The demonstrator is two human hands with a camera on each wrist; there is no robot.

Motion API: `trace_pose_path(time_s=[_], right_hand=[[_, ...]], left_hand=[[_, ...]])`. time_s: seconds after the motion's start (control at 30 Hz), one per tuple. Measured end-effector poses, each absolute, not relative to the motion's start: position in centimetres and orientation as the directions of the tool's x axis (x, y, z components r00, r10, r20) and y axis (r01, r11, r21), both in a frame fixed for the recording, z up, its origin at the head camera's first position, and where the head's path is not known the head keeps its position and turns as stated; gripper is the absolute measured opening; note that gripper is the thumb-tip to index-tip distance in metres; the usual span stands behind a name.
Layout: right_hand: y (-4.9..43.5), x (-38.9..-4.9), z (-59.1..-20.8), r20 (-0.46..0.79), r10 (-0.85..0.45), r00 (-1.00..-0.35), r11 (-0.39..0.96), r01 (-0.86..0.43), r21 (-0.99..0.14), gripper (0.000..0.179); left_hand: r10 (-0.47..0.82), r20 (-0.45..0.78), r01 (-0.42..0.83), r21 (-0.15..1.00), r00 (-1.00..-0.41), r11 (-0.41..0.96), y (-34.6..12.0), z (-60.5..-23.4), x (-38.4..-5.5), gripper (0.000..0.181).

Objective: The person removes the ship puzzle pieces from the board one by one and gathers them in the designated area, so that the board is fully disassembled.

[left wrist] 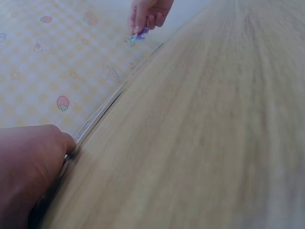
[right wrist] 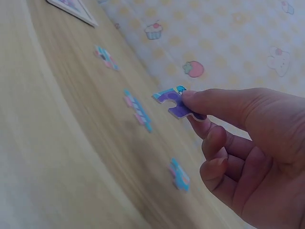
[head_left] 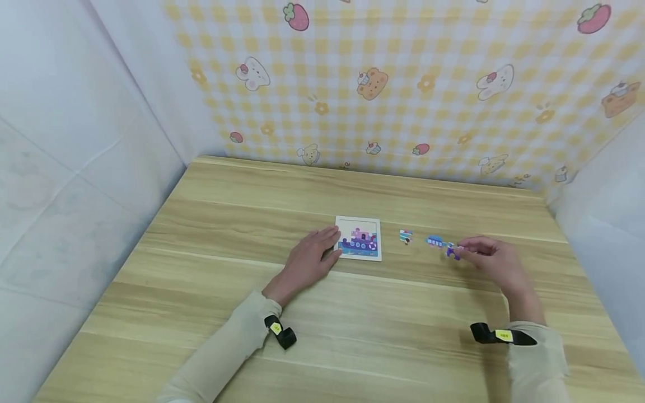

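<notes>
A square puzzle board (head_left: 347, 219) with a white frame lies on the table, partly filled with a picture of a purple and pink boat on blue water. My left hand (head_left: 313, 254) rests at the board's left side, its fingers and thumb touching the frame. To the right, my right hand (head_left: 496, 263) pinches a purple and light-blue puzzle piece (right wrist: 178, 106) between thumb and forefinger, held above the table. In the right wrist view its other fingers curl loosely below.
Between board and right hand lie a striped puzzle piece (head_left: 405, 237) and a blue and pink one (head_left: 434, 241). Another loose piece (right wrist: 179, 175) shows below the held one in the right wrist view. A patterned cloth (head_left: 373, 112) hangs behind the wooden table (head_left: 383, 336).
</notes>
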State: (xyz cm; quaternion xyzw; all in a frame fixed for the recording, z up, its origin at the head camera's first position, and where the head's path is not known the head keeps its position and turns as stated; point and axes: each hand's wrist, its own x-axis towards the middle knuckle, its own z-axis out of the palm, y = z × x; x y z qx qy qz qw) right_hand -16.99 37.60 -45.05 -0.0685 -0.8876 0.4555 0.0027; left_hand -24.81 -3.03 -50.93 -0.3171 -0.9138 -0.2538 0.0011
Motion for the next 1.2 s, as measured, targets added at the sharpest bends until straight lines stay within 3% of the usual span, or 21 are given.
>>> trace_pose_path(time_s=[0.4,0.6,1.2], right_hand=[[31.4,-19.8,-47.2,-0.108,-0.048,-0.993,0.561,0.062,-0.826,0.03],[30.1,-20.2,-47.8,-0.106,-0.017,-0.994,0.618,0.073,-0.783,0.021],[30.2,-20.8,-48.0,-0.141,-0.014,-0.99,0.636,0.1,-0.765,0.027]], left_hand=[[0.565,0.143,0.559,0.467,-0.812,0.685,-3.0,-51.3,-24.5,0.055],[0.569,0.128,0.554,0.473,-0.812,0.685,-2.8,-51.3,-24.4,0.056],[0.568,0.15,0.562,0.478,-0.81,0.675,-3.2,-50.8,-24.7,0.055]])
